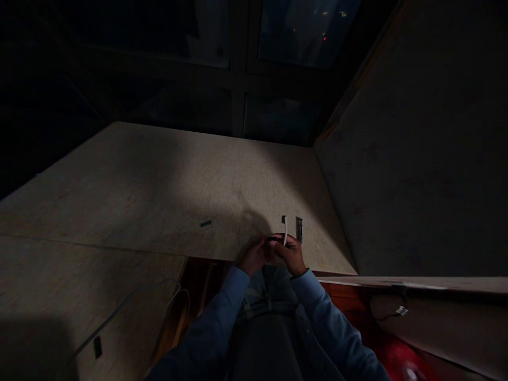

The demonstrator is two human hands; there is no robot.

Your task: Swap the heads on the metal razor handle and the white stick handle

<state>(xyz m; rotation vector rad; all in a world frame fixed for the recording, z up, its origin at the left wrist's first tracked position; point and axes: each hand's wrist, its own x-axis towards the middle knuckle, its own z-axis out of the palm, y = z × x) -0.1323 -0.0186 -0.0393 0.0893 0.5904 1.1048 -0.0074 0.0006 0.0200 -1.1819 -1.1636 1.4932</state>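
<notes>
My left hand (254, 256) and my right hand (292, 256) meet at the near edge of the stone sill, fingers closed together. Between their fingertips is a small dark piece (272, 239), too dim to name. A thin white strip (286, 232) with a dark end rises from the fingers of my right hand; I cannot tell how it is gripped. Just beyond that hand lies a narrow dark and silvery object (299, 229) on the sill. A small flat dark-green piece (206, 224) rests on the stone farther left.
The pale stone sill (190, 174) runs up to dark window frames (238, 79). A wall (413, 185) bounds it on the right. At lower left are a grey cable (119, 312) and a small black object (98, 347). Something red (405, 360) lies at lower right.
</notes>
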